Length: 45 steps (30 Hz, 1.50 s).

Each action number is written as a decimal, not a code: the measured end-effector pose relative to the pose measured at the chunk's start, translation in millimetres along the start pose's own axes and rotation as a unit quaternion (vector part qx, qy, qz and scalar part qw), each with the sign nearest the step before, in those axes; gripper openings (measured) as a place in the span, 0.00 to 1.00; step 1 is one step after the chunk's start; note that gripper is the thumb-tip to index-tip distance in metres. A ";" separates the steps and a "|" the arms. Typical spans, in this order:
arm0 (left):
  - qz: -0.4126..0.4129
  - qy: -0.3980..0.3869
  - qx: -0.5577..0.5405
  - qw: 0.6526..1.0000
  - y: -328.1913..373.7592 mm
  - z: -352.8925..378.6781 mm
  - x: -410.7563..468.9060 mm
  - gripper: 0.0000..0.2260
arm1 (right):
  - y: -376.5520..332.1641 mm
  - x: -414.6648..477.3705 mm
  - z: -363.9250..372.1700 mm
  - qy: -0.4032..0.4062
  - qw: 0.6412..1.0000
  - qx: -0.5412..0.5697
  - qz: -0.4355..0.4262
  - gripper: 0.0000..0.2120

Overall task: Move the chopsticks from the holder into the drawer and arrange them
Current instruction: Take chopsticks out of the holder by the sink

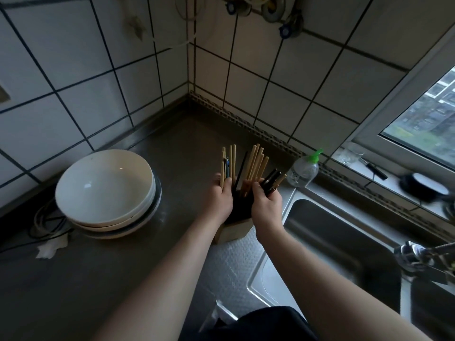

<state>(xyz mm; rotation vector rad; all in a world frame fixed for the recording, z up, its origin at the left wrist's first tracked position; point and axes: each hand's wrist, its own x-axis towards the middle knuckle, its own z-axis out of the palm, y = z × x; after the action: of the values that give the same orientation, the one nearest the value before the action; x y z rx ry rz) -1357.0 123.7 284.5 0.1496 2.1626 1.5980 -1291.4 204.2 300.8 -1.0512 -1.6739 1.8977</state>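
Observation:
A wooden holder (232, 231) with a dark upper part stands on the counter beside the sink. Several light wooden chopsticks (256, 163) and a black one stick up from it. My left hand (220, 200) grips a small bunch of light chopsticks (229, 161) at the holder's left side. My right hand (267, 205) grips a bunch of dark chopsticks (272, 180) that lean right at the holder's right side. No drawer is in view.
Stacked white bowls (105, 190) sit to the left, with cables (46, 222) and a crumpled paper (50, 247) beside them. A steel sink (327, 244) and tap (418, 254) lie to the right. A green-capped bottle (304, 168) stands by the window sill.

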 end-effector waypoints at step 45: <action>0.221 0.109 -0.075 0.966 59.7 -17.8 -39.5 0.10 | -89.7 -25.6 -52.6 0.095 0.970 0.188 -0.121 0.10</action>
<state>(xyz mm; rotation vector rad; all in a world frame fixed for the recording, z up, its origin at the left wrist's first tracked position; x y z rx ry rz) -1339.3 113.8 355.4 0.4557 2.2706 2.1057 -1251.7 238.8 394.1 -0.8058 -1.2122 1.7962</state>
